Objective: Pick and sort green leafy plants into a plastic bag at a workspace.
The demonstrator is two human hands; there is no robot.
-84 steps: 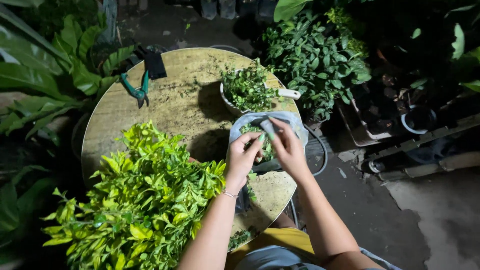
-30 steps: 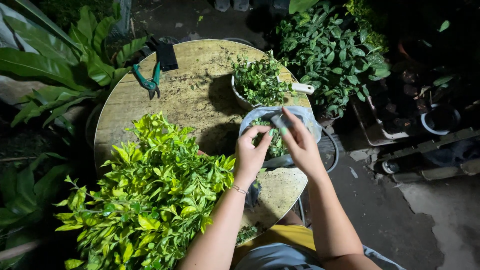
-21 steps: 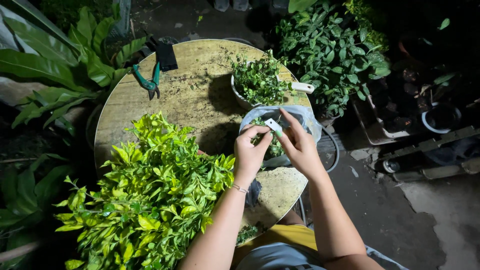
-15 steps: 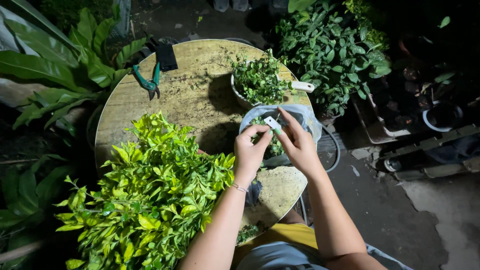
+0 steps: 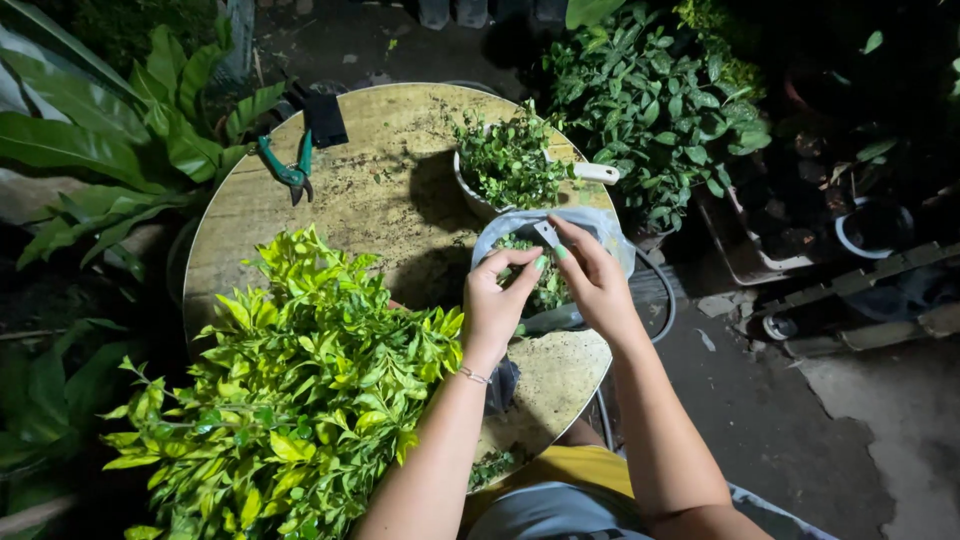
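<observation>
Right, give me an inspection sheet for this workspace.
Surface: round wooden table, worn and stained.
Job's things: clear bag of green cuttings; small white blade above it.
Clutter: yellow-green bush; white pot of small-leaved plant; green pruners; black object.
Grips: left hand and right hand pinch at the bag's mouth, the blade at the right fingertips.
Cables: dark hose beside the table.
Surroundings: potted plants, dark floor, white bowl.

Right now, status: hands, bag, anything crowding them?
Left hand and right hand both over the clear plastic bag of small plant cuttings, right fingers pinching a small white piece. Leafy yellow-green shrub close on the left; table otherwise open.
</observation>
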